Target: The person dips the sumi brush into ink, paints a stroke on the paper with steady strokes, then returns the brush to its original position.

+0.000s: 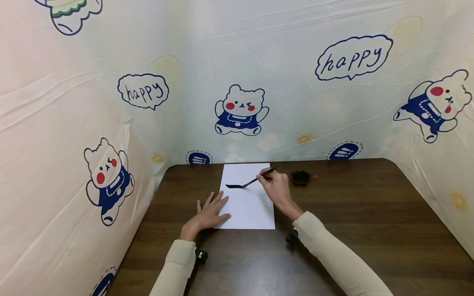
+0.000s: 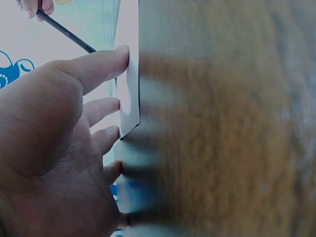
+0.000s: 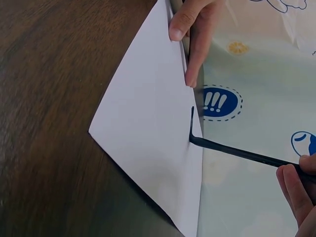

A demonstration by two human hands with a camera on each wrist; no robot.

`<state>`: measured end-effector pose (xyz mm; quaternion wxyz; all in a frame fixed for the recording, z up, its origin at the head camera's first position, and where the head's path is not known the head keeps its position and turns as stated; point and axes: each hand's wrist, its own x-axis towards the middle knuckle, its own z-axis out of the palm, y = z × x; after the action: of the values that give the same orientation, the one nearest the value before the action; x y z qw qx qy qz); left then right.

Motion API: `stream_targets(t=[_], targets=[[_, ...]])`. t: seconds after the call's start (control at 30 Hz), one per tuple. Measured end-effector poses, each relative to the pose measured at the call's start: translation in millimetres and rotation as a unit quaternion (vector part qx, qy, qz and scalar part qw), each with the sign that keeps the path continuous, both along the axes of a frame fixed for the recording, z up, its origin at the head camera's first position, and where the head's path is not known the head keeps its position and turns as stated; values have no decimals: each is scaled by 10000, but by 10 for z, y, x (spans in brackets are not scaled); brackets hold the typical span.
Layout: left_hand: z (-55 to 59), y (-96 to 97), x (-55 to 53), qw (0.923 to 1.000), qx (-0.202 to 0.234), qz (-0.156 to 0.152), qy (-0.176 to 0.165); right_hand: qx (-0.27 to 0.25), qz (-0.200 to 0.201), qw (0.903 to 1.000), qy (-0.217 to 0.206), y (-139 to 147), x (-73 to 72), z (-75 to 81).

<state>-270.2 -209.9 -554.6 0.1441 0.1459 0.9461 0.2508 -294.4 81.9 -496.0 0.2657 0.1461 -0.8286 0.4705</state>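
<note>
A white sheet of paper [image 1: 246, 209] lies on the brown table, a black ink stroke [image 1: 233, 186] across its upper left part. My right hand [image 1: 277, 187] pinches a dark brush [image 1: 253, 181] by its handle, and the tip touches the paper at the stroke's right end. In the right wrist view the brush [image 3: 242, 153] slants from the fingers down to the sheet [image 3: 148, 103]. My left hand [image 1: 209, 213] rests with spread, straight fingers on the sheet's left edge. The left wrist view shows its thumb and some fingertips on the paper [image 2: 130, 79].
Right of the sheet stands a small dark dish [image 1: 300, 177] of black ink with a short reddish handle. The wooden table [image 1: 348, 222] reaches a printed curtain [image 1: 296, 111] at the back and both sides. Each wrist wears a small black camera.
</note>
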Motion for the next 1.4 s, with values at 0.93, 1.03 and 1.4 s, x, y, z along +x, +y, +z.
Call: stream_targets(t=[0.93, 1.03, 1.4], targets=[[-59, -18, -36, 9999, -64, -75, 56, 100, -267, 9996, 73, 285, 52, 55], [-75, -25, -44, 9999, -133, -65, 53, 164, -297, 9994, 67, 319, 50, 54], [-50, -11, -26, 9999, -20, -72, 69, 357, -295, 9989, 11, 437, 93, 77]])
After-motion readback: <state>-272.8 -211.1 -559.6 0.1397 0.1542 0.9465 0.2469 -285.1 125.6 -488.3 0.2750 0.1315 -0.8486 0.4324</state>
